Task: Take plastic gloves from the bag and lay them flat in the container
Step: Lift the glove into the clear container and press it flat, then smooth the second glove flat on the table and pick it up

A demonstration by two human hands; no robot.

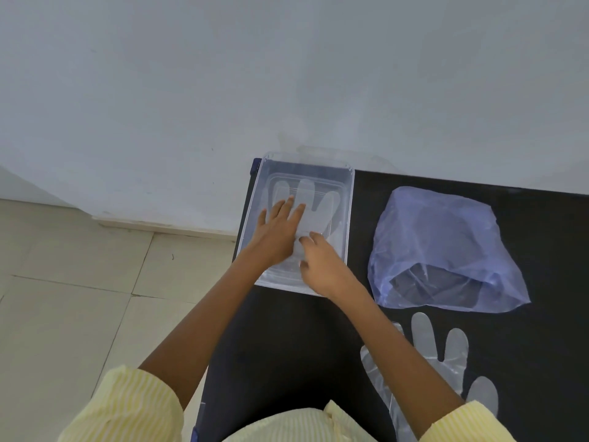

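A clear plastic container (349, 199) stands at the left end of the black table. Inside it lies a clear plastic glove (314, 202), fingers pointing away from me. My left hand (280, 231) rests flat on the glove's left side with fingers spread. My right hand (322, 266) touches the glove's cuff end, fingers curled down onto it. To the right, a bluish translucent bag (446, 237) lies with its mouth facing me. A second clear glove (446, 355) lies flat on the table near me, partly hidden by my right forearm.
The black table (541, 224) stands against a pale wall (287, 74). Beige floor tiles (79, 298) lie to the left of the table's edge. My yellow striped sleeves (127, 406) fill the bottom of the view.
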